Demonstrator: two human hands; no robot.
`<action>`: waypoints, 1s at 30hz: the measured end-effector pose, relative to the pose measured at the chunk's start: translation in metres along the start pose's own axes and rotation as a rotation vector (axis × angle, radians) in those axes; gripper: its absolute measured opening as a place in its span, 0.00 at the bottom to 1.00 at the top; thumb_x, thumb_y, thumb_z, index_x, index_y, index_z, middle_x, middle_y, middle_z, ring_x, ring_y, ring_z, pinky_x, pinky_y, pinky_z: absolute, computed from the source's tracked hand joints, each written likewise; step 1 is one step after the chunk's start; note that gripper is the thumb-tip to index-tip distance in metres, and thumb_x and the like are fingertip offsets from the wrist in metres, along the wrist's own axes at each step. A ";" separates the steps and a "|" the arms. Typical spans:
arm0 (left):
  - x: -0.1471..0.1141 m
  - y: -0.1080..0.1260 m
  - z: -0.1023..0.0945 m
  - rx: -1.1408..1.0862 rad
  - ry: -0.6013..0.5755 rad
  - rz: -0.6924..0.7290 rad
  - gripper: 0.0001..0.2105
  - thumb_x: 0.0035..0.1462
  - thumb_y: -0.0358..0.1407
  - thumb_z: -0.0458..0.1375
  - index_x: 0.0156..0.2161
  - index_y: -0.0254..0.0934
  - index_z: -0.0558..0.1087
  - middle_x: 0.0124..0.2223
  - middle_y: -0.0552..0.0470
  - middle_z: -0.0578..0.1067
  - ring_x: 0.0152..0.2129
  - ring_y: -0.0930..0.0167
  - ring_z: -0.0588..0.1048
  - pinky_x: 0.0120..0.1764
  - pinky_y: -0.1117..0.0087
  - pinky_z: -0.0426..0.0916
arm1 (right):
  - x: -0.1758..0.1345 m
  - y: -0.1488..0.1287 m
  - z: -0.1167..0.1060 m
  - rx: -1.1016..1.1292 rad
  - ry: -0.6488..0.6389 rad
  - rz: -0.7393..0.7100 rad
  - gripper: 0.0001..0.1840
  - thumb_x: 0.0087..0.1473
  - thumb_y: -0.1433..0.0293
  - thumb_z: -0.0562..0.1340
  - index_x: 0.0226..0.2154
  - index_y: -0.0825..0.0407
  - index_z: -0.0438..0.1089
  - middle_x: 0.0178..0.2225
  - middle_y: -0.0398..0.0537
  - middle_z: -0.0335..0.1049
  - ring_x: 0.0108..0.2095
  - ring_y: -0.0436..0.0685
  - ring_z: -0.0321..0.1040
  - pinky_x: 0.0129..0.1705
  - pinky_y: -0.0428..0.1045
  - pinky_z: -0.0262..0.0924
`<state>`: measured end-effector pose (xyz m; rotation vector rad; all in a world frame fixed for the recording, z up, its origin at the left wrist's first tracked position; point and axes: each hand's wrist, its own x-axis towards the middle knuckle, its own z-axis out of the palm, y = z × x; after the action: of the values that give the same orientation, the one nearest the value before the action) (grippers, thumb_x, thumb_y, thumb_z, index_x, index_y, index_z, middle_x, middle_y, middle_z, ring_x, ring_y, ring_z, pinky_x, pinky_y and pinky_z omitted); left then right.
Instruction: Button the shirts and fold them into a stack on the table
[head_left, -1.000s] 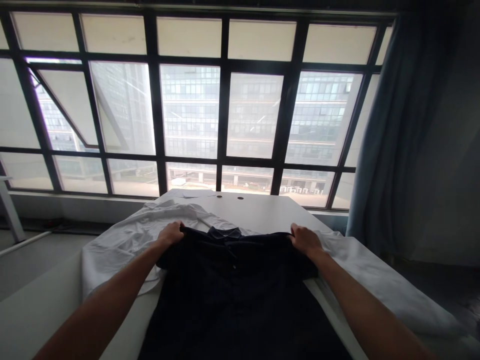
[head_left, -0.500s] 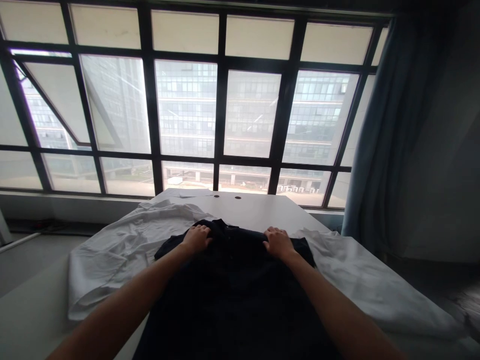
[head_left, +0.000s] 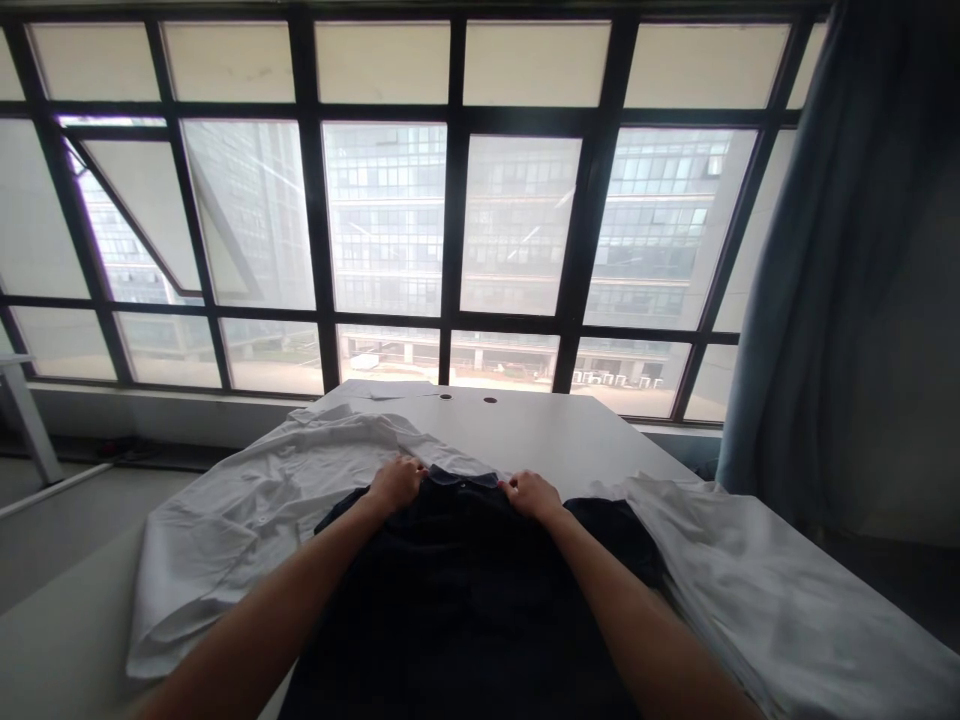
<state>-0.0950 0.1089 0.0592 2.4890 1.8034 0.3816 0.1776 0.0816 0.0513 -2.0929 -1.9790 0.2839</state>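
A dark navy shirt [head_left: 465, 580] lies spread on the white table [head_left: 540, 430], its collar [head_left: 463, 476] at the far end and its lower part running toward me out of view. My left hand [head_left: 397, 483] is closed on the fabric just left of the collar. At the collar's right end, my right hand [head_left: 531, 493] pinches the cloth between thumb and fingers. Part of the shirt's right sleeve [head_left: 611, 530] shows beyond my right forearm. The dark cloth hides most folds and details.
Rumpled white garments lie on both sides: a white shirt [head_left: 247, 510] at the left, white cloth [head_left: 757, 580] at the right. Two round holes mark the table's far end, before the large window [head_left: 390, 220]. A blue-grey curtain [head_left: 780, 330] hangs at the right.
Both hands have moved inward from the shoulders to the two sides of the collar, which now stands out more clearly. My view has shifted slightly left.
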 end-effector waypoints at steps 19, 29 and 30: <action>0.080 0.034 -0.017 -0.237 0.266 -0.087 0.18 0.60 0.38 0.57 0.55 0.37 0.69 0.45 0.43 0.78 0.46 0.61 0.76 0.46 0.66 0.67 | 0.034 -0.017 -0.048 0.081 0.384 0.178 0.18 0.59 0.70 0.53 0.50 0.56 0.69 0.45 0.61 0.75 0.45 0.64 0.72 0.43 0.52 0.63; -0.006 -0.025 0.029 0.062 -0.096 -0.002 0.20 0.63 0.43 0.51 0.58 0.40 0.68 0.63 0.40 0.66 0.60 0.55 0.64 0.60 0.52 0.54 | -0.041 0.026 0.007 -0.136 0.136 -0.103 0.23 0.62 0.63 0.54 0.55 0.55 0.67 0.58 0.59 0.65 0.57 0.63 0.63 0.58 0.55 0.52; -0.015 -0.041 0.026 0.109 -0.086 -0.045 0.21 0.62 0.44 0.51 0.57 0.39 0.68 0.63 0.39 0.66 0.60 0.54 0.64 0.59 0.51 0.55 | -0.048 0.036 0.007 -0.157 0.154 -0.087 0.22 0.63 0.63 0.53 0.54 0.55 0.68 0.57 0.60 0.66 0.56 0.63 0.63 0.58 0.54 0.52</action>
<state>-0.1320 0.1109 0.0237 2.4867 1.8908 0.1755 0.2067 0.0323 0.0323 -2.0428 -2.0514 -0.0495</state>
